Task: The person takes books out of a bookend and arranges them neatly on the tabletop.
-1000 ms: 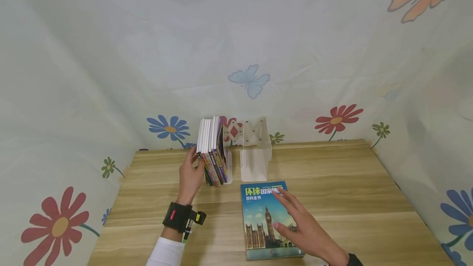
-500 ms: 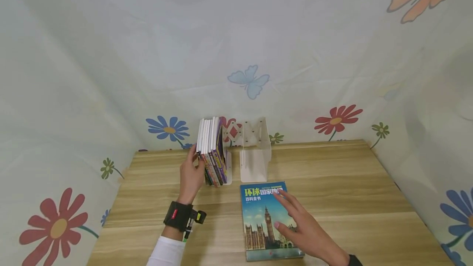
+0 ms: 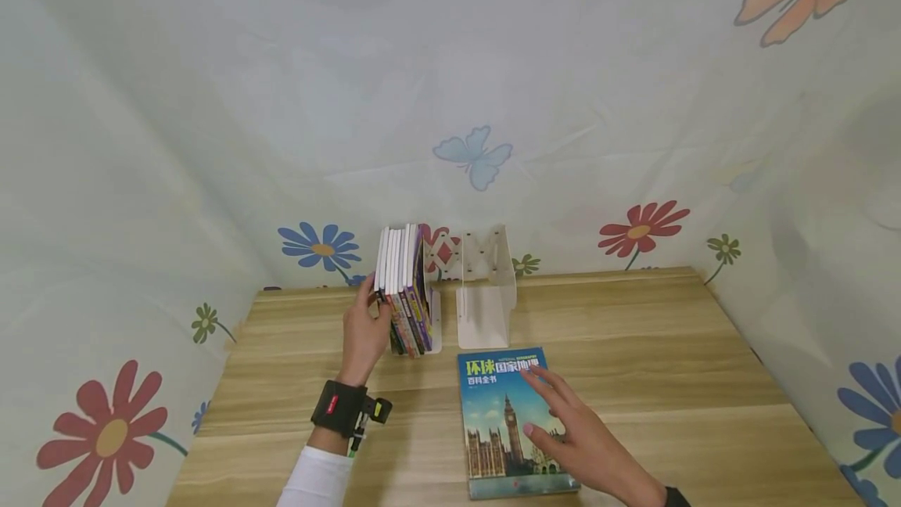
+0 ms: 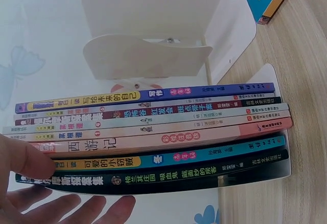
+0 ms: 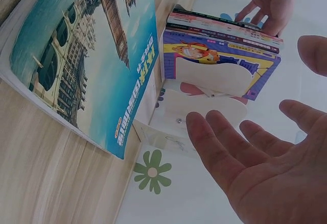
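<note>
Several thin paperback books (image 3: 411, 323) stand upright side by side in the left part of a white expandable bookend (image 3: 484, 318). At their left outer side is my left hand (image 3: 364, 339). In the left wrist view its thumb (image 4: 30, 160) lies over the spines, while its fingers (image 4: 120, 211) lie along the outermost cover, gripping the row's outer books. My right hand (image 3: 580, 436) is held over a large blue book (image 3: 496, 421) with a clock tower on its cover. Its fingers are spread and relaxed, with nothing in them, as the right wrist view shows.
The wood-grain table (image 3: 633, 350) runs back to a white curtain (image 3: 394, 77) printed with flowers and butterflies. Right of the books, the bookend's crossed lattice bars and right end plate show. The large book lies flat in front of the bookend.
</note>
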`<control>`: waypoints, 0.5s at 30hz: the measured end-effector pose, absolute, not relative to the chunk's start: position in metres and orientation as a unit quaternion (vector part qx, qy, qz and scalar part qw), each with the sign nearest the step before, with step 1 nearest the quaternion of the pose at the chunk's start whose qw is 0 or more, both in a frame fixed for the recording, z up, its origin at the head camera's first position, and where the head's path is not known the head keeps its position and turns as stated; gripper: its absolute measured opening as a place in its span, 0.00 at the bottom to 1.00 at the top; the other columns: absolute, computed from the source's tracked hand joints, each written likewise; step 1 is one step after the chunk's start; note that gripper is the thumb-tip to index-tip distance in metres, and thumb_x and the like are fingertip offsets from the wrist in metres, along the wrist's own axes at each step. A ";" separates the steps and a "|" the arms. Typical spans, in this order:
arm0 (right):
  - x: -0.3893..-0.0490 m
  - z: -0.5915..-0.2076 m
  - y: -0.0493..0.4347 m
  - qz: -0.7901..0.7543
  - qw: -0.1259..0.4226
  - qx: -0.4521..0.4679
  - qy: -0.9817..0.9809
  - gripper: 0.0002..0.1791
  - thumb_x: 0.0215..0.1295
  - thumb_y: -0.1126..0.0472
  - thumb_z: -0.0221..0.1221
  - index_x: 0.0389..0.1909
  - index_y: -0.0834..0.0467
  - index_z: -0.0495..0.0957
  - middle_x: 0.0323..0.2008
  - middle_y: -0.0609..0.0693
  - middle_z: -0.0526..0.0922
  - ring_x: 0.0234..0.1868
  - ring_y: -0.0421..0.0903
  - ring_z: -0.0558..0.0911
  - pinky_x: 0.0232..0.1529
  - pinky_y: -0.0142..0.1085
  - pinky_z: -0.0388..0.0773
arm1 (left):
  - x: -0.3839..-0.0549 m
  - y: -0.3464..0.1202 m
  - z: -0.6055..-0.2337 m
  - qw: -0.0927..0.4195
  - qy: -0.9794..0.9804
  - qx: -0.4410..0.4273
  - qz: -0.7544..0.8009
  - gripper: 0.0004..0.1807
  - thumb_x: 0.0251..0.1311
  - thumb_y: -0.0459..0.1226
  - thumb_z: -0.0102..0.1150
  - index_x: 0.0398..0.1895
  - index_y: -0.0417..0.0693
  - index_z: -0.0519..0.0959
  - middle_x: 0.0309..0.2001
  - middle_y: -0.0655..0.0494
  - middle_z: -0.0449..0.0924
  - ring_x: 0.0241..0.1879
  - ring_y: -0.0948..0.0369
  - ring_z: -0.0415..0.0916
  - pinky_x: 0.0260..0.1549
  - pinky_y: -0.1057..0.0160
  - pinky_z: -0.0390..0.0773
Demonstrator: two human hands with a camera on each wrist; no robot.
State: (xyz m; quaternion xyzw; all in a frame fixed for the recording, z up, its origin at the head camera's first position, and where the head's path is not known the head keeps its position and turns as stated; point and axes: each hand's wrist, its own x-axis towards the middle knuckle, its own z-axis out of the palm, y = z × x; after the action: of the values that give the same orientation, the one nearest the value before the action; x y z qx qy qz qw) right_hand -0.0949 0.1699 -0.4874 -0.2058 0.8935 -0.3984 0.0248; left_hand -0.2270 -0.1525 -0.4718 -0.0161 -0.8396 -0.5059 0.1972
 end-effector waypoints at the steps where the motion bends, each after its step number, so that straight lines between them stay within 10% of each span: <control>1: -0.095 -0.487 0.170 -0.399 0.026 -0.204 0.893 0.35 0.63 0.40 0.52 0.68 0.34 0.50 0.68 0.44 0.53 0.58 0.46 0.68 0.47 0.48 0.77 | -0.227 -0.153 -0.472 0.197 -0.838 -0.018 -0.508 0.28 0.61 0.30 0.49 0.66 0.48 0.60 0.61 0.46 0.66 0.54 0.50 0.68 0.31 0.55 0.81; 15: -0.094 -0.487 0.169 -0.401 0.031 -0.199 0.894 0.34 0.63 0.39 0.52 0.68 0.34 0.51 0.67 0.46 0.56 0.57 0.45 0.69 0.46 0.48 0.78 | -0.229 -0.153 -0.471 0.192 -0.837 -0.020 -0.512 0.29 0.60 0.32 0.51 0.66 0.49 0.60 0.61 0.44 0.65 0.55 0.47 0.66 0.45 0.46 0.76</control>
State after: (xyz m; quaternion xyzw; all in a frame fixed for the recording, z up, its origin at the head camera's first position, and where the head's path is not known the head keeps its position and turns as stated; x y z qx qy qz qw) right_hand -0.0943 0.1692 -0.4871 -0.1989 0.8938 -0.4007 0.0309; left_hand -0.2295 -0.1526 -0.4706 -0.0200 -0.8374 -0.5116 0.1916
